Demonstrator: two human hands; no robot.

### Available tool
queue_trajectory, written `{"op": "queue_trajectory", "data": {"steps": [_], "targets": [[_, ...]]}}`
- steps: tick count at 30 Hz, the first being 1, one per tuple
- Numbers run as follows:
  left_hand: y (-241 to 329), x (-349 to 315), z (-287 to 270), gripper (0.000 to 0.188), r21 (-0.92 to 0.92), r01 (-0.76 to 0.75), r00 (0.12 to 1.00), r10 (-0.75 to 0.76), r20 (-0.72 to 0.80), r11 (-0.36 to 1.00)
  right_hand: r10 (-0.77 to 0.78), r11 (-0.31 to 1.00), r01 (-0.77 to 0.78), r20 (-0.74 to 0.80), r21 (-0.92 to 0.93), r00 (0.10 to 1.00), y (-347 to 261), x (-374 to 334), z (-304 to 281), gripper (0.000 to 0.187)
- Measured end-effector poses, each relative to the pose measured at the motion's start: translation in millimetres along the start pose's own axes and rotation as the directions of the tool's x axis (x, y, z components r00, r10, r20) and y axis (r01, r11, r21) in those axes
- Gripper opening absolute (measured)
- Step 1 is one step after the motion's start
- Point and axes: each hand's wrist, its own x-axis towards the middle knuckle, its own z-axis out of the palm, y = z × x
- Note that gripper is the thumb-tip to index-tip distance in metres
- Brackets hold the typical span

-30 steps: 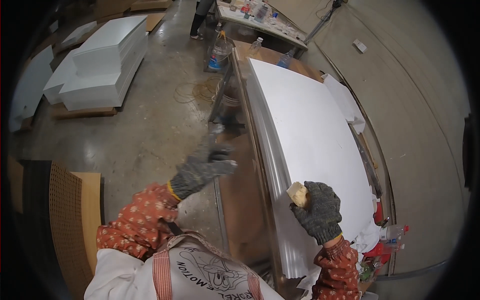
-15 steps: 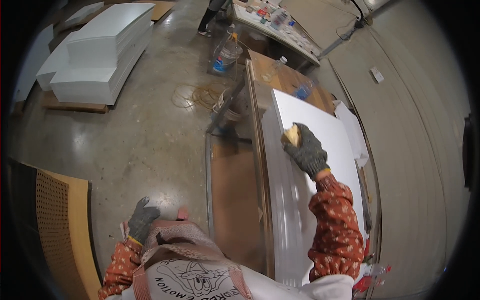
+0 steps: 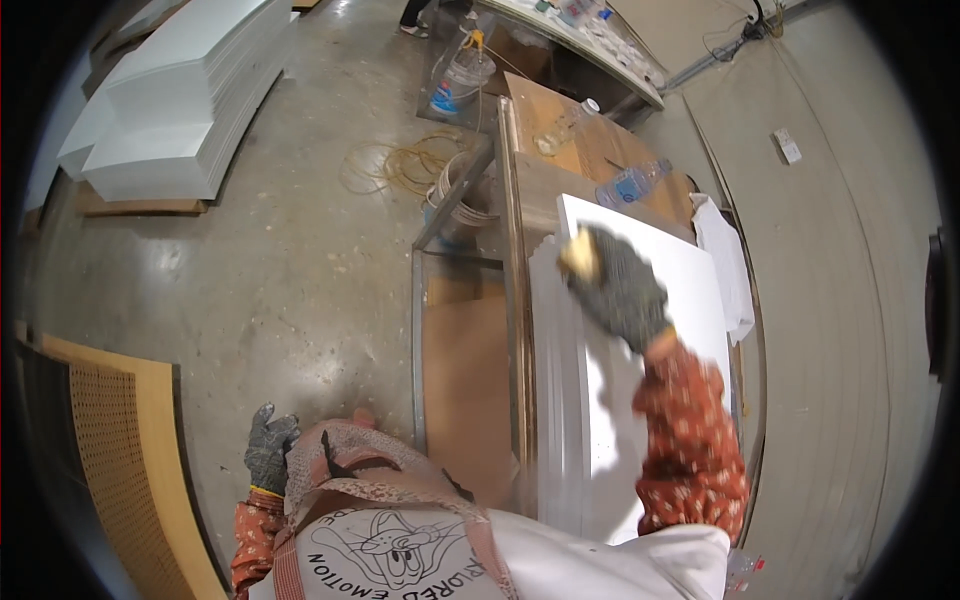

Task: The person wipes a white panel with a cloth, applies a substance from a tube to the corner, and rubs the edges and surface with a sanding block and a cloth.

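Head view: the right hand (image 3: 618, 288), gloved, fingers closed around a pale yellow block (image 3: 580, 257), is over the white panel stack (image 3: 697, 290) near its far left corner; contact is unclear through blur. The stack's long axis runs near to far, beneath the right hand; the left hand (image 3: 270, 448), fingers loosely parted, nothing visible held, hangs well apart beside the apron (image 3: 395, 448).

So the right hand (image 3: 620, 285) went way up the white panel (image 3: 690, 285), from the near part to the far end, and the yellowish block (image 3: 578, 256) went with it. The left hand (image 3: 268, 445), out by the bench (image 3: 518, 330) a second earlier, dropped beside the apron (image 3: 325, 450). View shifted too, cutting the background person (image 3: 412, 14) down to a lower leg.
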Motion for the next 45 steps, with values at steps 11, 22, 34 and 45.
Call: {"op": "queue_trajectory", "data": {"steps": [11, 22, 34, 45], "targets": [[80.3, 154.7, 143.3, 0.051, 0.342, 0.117, 0.908, -0.240, 0.343, 0.932, 0.295, 0.948, -0.292, -0.012, 0.128, 0.955, -2.3, 15.9, -8.1, 0.062], [163.5, 375.7, 215.7, 0.047, 0.353, -0.093, 0.806, -0.139, 0.576, 0.931, 0.567, 0.815, -0.560, 0.004, -0.149, 0.823, -9.1, 103.1, 35.9, 0.061], [158.7, 403.3, 272.4, 0.048, 0.373, 0.129, 0.622, -0.368, 0.691, 0.919, 0.659, 0.698, -0.674, -0.151, -0.242, 0.737, -0.5, 201.6, 71.7, 0.062], [184.2, 416.1, 312.7, 0.054, 0.534, -0.065, 0.699, -0.343, 0.627, 0.843, 0.620, 0.691, -0.699, -0.346, -0.183, 0.704, 49.1, 261.3, 92.5, 0.050]]}}
